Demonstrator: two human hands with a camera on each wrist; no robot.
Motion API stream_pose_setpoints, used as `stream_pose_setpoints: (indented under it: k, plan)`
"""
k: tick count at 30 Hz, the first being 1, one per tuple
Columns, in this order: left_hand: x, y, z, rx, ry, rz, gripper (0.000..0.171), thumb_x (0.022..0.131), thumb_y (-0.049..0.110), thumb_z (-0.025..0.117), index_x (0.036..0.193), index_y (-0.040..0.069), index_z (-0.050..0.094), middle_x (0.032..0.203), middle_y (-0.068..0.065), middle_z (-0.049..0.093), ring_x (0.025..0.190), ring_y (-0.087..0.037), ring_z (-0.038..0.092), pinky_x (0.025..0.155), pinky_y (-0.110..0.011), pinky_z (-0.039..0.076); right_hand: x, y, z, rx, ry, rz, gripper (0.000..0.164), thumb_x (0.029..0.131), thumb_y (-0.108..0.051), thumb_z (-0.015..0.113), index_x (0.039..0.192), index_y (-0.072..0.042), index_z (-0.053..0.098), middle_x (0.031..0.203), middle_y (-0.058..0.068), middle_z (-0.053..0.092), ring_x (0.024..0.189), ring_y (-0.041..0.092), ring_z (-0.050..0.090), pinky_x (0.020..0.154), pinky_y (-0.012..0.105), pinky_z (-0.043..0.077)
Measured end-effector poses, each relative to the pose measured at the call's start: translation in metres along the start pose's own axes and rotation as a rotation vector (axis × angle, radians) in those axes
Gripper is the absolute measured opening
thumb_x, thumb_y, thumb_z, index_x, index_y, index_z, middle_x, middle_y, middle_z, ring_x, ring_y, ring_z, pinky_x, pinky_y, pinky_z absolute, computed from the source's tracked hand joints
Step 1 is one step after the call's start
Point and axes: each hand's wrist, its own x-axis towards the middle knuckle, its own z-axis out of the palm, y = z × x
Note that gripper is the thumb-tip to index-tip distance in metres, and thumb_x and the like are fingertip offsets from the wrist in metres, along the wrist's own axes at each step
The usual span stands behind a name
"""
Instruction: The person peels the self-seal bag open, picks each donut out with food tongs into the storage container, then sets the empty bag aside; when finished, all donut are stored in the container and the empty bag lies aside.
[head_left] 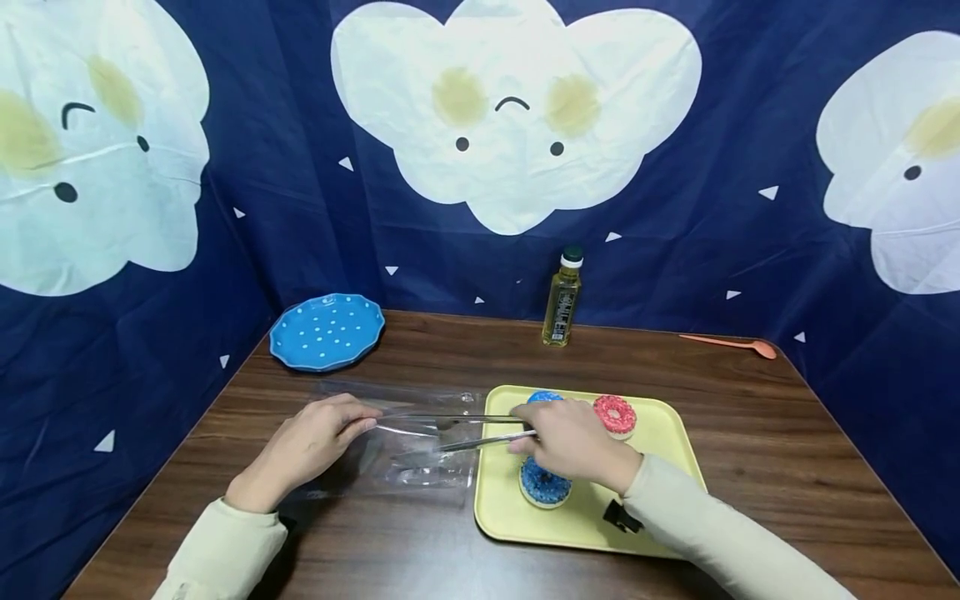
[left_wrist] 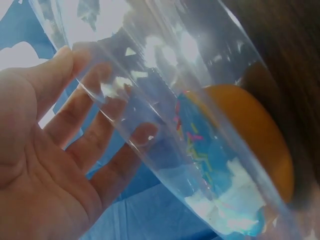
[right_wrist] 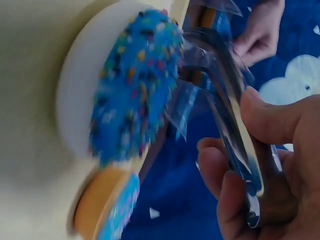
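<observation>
My left hand (head_left: 318, 433) pinches the edge of a clear plastic bag (head_left: 438, 479) between thumb and fingers. Through the plastic, the left wrist view shows a doughnut (left_wrist: 265, 135) with an orange base and blue icing; I cannot tell whether it is inside. Metal tongs (right_wrist: 227, 85) are held in my right hand (head_left: 573, 437), their arms apart and pointing left over the bag. Beneath that hand, on a yellow tray (head_left: 498, 521), lie a dark blue sprinkled doughnut (head_left: 545, 487) and another blue one (head_left: 543, 396). A red doughnut (head_left: 613, 414) sits beside them.
A blue dotted plate (head_left: 326, 333) stands at the back left of the wooden table (head_left: 450, 342). An oil bottle (head_left: 562, 300) is upright behind the tray. At the back right lies an orange spoon (head_left: 727, 342). Dark blue cloth surrounds the table.
</observation>
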Motion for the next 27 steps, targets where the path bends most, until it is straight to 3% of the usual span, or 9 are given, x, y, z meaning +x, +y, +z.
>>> stream_pose_setpoints:
  k: [8, 18, 24, 27]
  plan:
    - [0.003, 0.002, -0.001, 0.017, 0.018, -0.001, 0.017, 0.098, 0.020, 0.069, 0.111, 0.018, 0.078, 0.103, 0.006, 0.070, 0.088, -0.013, 0.066, 0.066, -0.036, 0.053, 0.038, -0.019, 0.018, 0.031, -0.024, -0.080, 0.041, 0.092, -0.043, 0.073, 0.117, -0.011, 0.071, 0.088, -0.001, 0.071, 0.066, 0.015, 0.063, 0.049, 0.034, 0.047]
    - [0.006, 0.004, -0.001, 0.038, 0.051, 0.028, 0.015, 0.098, 0.019, 0.069, 0.109, 0.017, 0.078, 0.102, 0.005, 0.070, 0.091, -0.015, 0.067, 0.071, -0.041, 0.056, 0.074, -0.039, 0.028, 0.013, -0.127, -0.120, 0.048, 0.094, -0.045, 0.069, 0.129, -0.012, 0.067, 0.112, 0.001, 0.072, 0.077, 0.015, 0.068, 0.057, 0.033, 0.051]
    - [0.005, 0.005, 0.000, 0.018, 0.045, 0.018, 0.015, 0.098, 0.017, 0.069, 0.109, 0.016, 0.078, 0.102, 0.005, 0.070, 0.091, -0.015, 0.067, 0.071, -0.041, 0.056, 0.078, -0.045, 0.033, -0.007, -0.107, -0.149, 0.021, 0.092, -0.029, 0.072, 0.105, -0.012, 0.071, 0.090, -0.001, 0.071, 0.067, 0.013, 0.061, 0.055, 0.033, 0.049]
    - [0.004, 0.004, 0.001, 0.011, 0.041, 0.014, 0.015, 0.098, 0.018, 0.068, 0.110, 0.017, 0.078, 0.105, 0.005, 0.070, 0.094, -0.016, 0.068, 0.074, -0.042, 0.056, 0.076, -0.046, 0.030, -0.002, -0.098, -0.140, 0.028, 0.093, -0.033, 0.073, 0.111, -0.012, 0.071, 0.094, -0.001, 0.073, 0.068, 0.012, 0.062, 0.056, 0.032, 0.050]
